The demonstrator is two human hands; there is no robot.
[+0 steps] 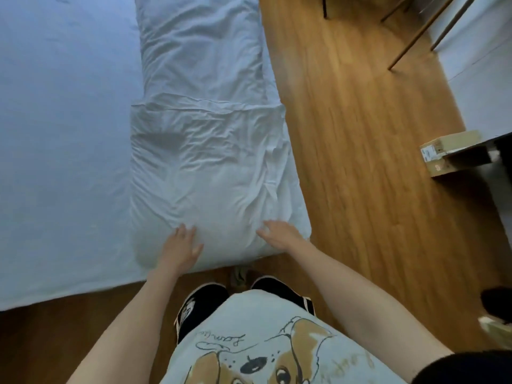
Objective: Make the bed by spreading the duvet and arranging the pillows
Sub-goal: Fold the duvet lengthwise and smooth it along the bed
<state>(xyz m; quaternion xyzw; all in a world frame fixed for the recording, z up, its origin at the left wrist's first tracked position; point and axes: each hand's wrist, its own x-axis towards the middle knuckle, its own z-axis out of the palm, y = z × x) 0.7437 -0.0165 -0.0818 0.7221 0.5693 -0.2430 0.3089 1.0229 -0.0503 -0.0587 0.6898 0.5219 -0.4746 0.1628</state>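
At the bed's (63, 162) near corner: left hand (181, 246) and right hand (278, 234) lie flat, fingers spread, gripping nothing, on the near pillow (210, 173), probably patting it square. Second pillow (199, 48) abuts beyond. Both soft, creased white cotton; duvet not visible.

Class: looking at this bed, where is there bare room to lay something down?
The flat bedding left of the near pillow and far pillow lies bare. The right strip is crowded: both pillows fill it, with the left hand and right hand on the near one.
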